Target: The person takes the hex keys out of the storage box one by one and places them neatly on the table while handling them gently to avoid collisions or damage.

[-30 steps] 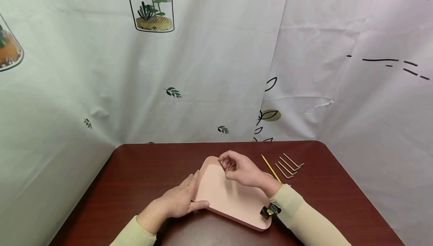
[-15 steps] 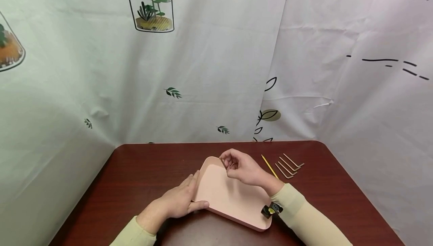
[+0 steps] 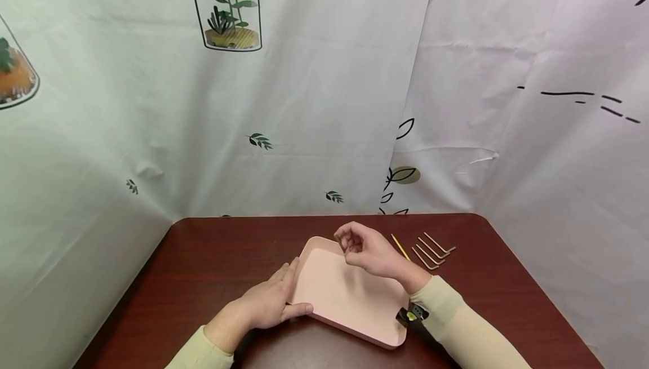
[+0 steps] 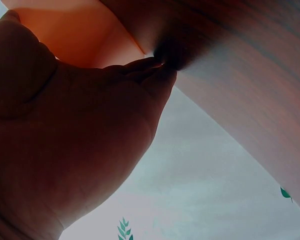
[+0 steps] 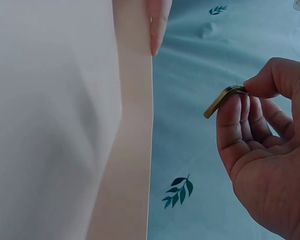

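A brass-coloured L-shaped hex key (image 5: 219,102) is pinched between the thumb and fingertips of my right hand (image 3: 369,252). In the head view this hand is raised over the back rim of a pale pink tray (image 3: 329,296), and the key is mostly hidden by the fingers. My left hand (image 3: 266,302) rests against the tray's left corner, fingers straight along the side wall and thumb on the front edge. The left wrist view shows that hand (image 4: 80,125) dark, beside the tray's wall. Inside the tray I see only shadows.
Several more L-shaped hex keys (image 3: 430,252) lie side by side on the dark red-brown table (image 3: 228,256), right of the tray. A thin yellow pencil-like stick (image 3: 399,246) lies between them and my right wrist. Patterned white cloth (image 3: 314,104) hangs behind the table.
My right hand has drifted slightly right, away from the tray's back left corner, still pinching the hex key. The left hand and the tray have stayed in place.
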`<state>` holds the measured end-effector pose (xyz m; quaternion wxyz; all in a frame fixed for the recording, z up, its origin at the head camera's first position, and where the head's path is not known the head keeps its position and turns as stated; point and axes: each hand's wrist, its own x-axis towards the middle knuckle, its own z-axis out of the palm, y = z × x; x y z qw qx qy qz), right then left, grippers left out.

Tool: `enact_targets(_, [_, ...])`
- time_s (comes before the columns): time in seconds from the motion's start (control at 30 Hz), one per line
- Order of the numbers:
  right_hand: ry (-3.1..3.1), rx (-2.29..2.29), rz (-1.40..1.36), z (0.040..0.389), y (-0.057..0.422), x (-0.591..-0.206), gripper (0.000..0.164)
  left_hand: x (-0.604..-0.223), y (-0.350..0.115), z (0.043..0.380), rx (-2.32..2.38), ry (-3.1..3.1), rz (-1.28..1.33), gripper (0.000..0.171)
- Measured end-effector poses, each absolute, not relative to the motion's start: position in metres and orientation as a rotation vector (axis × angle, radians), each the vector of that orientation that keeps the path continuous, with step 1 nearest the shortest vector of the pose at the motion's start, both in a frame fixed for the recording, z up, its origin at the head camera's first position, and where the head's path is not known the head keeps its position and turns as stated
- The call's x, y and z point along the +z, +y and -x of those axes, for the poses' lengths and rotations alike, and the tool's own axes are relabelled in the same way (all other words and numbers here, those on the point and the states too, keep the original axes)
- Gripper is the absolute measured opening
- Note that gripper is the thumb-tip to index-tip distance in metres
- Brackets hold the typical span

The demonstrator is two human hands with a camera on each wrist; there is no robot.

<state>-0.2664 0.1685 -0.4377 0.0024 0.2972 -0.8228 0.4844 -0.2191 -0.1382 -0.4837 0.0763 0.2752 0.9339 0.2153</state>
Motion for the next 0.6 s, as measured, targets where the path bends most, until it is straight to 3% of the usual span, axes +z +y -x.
enact_targets(0.6, [-2.574,1.5,-0.854,0.269,0.191,-0.434,0.047,-0.481,-0.138,0.216,0.635,2.801,-0.841,0.118])
